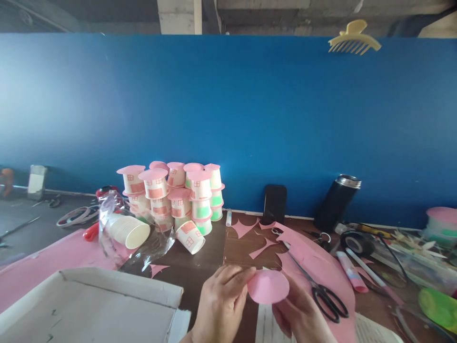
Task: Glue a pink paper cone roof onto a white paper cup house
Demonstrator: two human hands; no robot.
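Observation:
Between my two hands is a shallow pink paper cone (268, 286), held above the table's front part. My left hand (223, 302) pinches its left edge with thumb and fingers. On the other side, my right hand (300, 307) grips the right edge, its fingertips partly hidden under the paper. Black-handled scissors (330, 300) lie just right of my right hand on a cut pink paper sheet (321, 267). Beyond my hands stand stacked paper cups (155, 183) with pink paper tops and drawn windows. One decorated cup (189, 237) lies tipped on its side before them.
A white cardboard box lid (117, 295) fills the front left. Nested plain cups (132, 232) lie in clear plastic behind it. A phone (274, 204) and a black flask (335, 202) stand against the blue partition (250, 119). Pink scraps (244, 228), tape (359, 244) and a glue stick (352, 271) lie right of centre.

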